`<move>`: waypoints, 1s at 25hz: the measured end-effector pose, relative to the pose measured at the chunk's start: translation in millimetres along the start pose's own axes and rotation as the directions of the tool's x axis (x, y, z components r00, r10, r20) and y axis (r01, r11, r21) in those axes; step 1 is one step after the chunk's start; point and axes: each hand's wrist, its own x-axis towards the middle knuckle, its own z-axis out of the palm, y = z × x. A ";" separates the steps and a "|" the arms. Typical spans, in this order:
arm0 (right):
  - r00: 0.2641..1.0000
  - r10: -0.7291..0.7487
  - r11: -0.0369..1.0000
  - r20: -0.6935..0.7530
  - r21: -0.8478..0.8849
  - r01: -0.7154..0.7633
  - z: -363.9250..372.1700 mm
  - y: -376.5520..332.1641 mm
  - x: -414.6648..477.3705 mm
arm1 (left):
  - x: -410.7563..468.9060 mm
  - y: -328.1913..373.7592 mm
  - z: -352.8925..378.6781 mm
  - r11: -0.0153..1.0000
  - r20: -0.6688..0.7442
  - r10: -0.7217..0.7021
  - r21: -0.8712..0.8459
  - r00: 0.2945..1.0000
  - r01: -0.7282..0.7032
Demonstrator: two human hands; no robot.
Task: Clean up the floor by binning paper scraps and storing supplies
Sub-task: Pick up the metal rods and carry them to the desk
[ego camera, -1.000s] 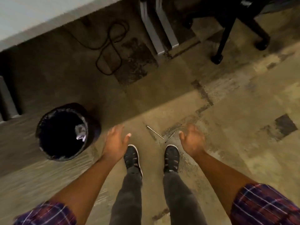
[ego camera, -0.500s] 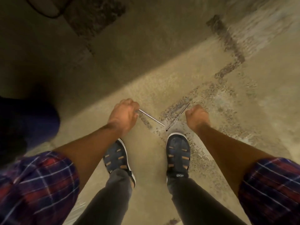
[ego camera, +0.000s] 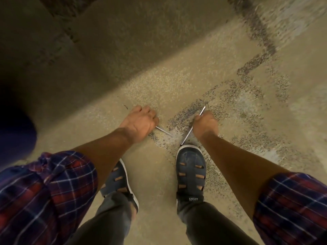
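Note:
Two thin silver sticks lie low over the speckled floor in front of my shoes. My left hand [ego camera: 140, 123] is closed around the far end of the left stick [ego camera: 163, 131], whose free end points right toward the floor. My right hand [ego camera: 205, 125] is closed around the middle of the right stick [ego camera: 187, 136]; its top end pokes out above my fingers and its lower end reaches down near the toe of my right shoe [ego camera: 191, 167]. The two hands are a short gap apart.
The dark bin [ego camera: 16, 138] shows only as a black-blue rounded edge at the far left. Worn carpet with dark patches [ego camera: 254, 23] stretches ahead. My left shoe [ego camera: 120, 181] stands partly under my left forearm.
I have bent lower, so the floor looks closer and the bin has slid out to the left edge. Both hands, open a second ago, have closed on the two sticks.

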 end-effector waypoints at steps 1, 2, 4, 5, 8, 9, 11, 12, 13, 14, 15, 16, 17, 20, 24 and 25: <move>1.000 -0.013 1.000 -0.007 0.027 0.013 -3.1 -0.7 -1.5 | -0.4 -1.9 -0.3 0.998 0.015 -0.045 -0.050 0.999 0.046; 0.999 -0.037 0.998 -0.006 0.046 0.037 -7.3 -3.1 -4.6 | -1.0 -2.3 -3.6 0.971 0.026 -0.166 -0.169 0.986 0.168; 0.994 -0.106 0.990 0.002 0.094 0.106 -18.2 -12.9 -15.2 | -5.9 -0.8 -17.3 0.702 0.085 -0.436 -0.591 0.896 0.398; 0.990 -0.144 0.981 0.005 0.133 0.142 -25.6 -19.9 -22.7 | -9.6 -0.4 -29.1 0.378 0.184 -0.538 -0.819 0.823 0.431; 0.977 -0.212 0.941 0.040 0.279 0.192 -51.3 -49.0 -52.2 | -28.9 1.5 -68.7 -0.332 0.446 -0.561 -0.893 0.697 0.304; 0.974 -0.220 0.925 0.053 0.329 0.190 -61.3 -61.4 -63.7 | -37.1 3.6 -84.9 -0.372 0.472 -0.546 -0.877 0.692 0.305; 0.968 -0.239 0.892 0.070 0.411 0.191 -85.4 -90.1 -92.3 | -58.4 8.7 -118.6 -0.393 0.463 -0.528 -0.877 0.712 0.278; 0.964 -0.255 0.872 0.077 0.450 0.195 -96.5 -103.8 -106.5 | -66.9 10.3 -133.3 -0.428 0.455 -0.525 -0.872 0.720 0.239; 0.958 -0.274 0.854 0.082 0.479 0.203 -108.2 -116.9 -121.1 | -76.5 10.5 -148.7 -0.455 0.445 -0.527 -0.867 0.724 0.202; 0.953 -0.290 0.845 0.085 0.491 0.213 -120.0 -128.3 -136.4 | -88.7 12.0 -167.3 -0.469 0.435 -0.533 -0.866 0.726 0.174; 0.948 -0.304 0.837 0.090 0.501 0.221 -134.4 -140.3 -154.0 | -101.7 12.0 -187.5 -0.476 0.423 -0.541 -0.867 0.727 0.150; 0.942 -0.318 0.823 0.103 0.523 0.221 -147.7 -149.6 -171.2 | -113.0 11.9 -205.2 -0.487 0.417 -0.542 -0.863 0.730 0.131; 0.935 -0.334 0.803 0.119 0.555 0.216 -161.1 -158.1 -187.9 | -125.1 12.3 -223.9 -0.502 0.414 -0.535 -0.857 0.737 0.117; 0.918 -0.370 0.760 0.142 0.615 0.211 -209.8 -180.5 -236.9 | -166.0 12.9 -280.2 -0.518 0.397 -0.502 -0.849 0.768 0.100; 0.895 -0.425 0.732 0.136 0.633 0.252 -277.8 -201.6 -295.2 | -219.1 20.3 -351.7 -0.529 0.337 -0.470 -0.847 0.816 0.045; 0.891 -0.435 0.724 0.133 0.640 0.258 -296.2 -204.9 -311.3 | -233.2 23.5 -369.8 -0.534 0.328 -0.461 -0.845 0.825 0.037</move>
